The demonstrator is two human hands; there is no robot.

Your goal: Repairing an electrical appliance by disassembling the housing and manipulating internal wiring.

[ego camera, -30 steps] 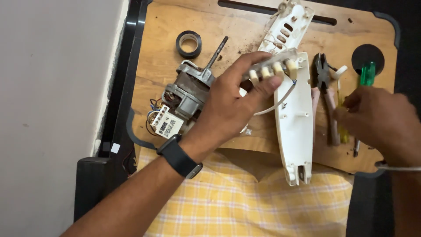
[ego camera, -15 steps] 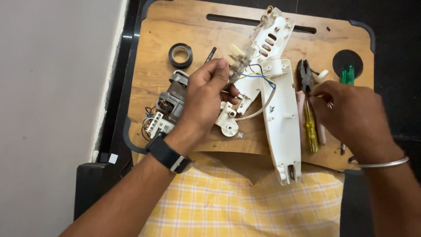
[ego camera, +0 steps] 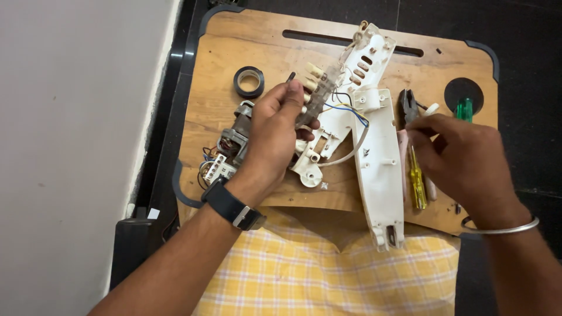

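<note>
The left hand [ego camera: 270, 136] covers most of the grey motor [ego camera: 234, 140], so only its left end and white terminal block show, at nine o'clock on the wooden surface [ego camera: 234, 41]. That hand pinches a clear switch block with cream buttons [ego camera: 313, 93], wires trailing to the long white plastic housing [ego camera: 377, 158] at centre. The right hand [ego camera: 462, 161] curls narrow over the tools at three o'clock; whether it grips any I cannot tell. It hides the pliers' handles [ego camera: 408, 105] and part of the yellow screwdriver [ego camera: 417, 181]. A black tape roll [ego camera: 249, 81] lies at eleven o'clock.
</note>
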